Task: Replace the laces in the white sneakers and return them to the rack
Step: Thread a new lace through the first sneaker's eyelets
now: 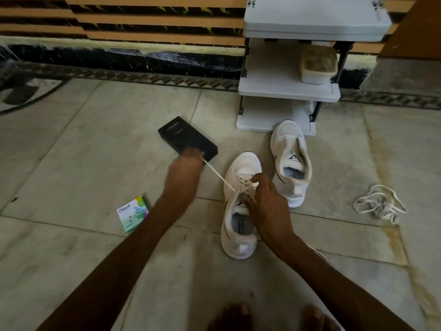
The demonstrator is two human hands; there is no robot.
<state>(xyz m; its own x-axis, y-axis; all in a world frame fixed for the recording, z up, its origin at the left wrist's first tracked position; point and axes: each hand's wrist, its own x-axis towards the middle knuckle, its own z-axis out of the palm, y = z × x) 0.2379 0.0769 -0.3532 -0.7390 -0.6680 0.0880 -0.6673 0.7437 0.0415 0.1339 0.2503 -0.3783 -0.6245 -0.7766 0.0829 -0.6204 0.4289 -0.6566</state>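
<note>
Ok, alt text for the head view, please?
Left hand holds a lace taut out of the near sneaker, right hand grips its lacing. The second sneaker sits unlaced before the rack; loose laces lie to the right.

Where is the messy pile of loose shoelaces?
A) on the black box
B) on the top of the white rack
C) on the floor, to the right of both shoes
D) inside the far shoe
C: the loose laces lie in a heap on the floor, right of the far sneaker and the near sneaker, off the rack.
</note>
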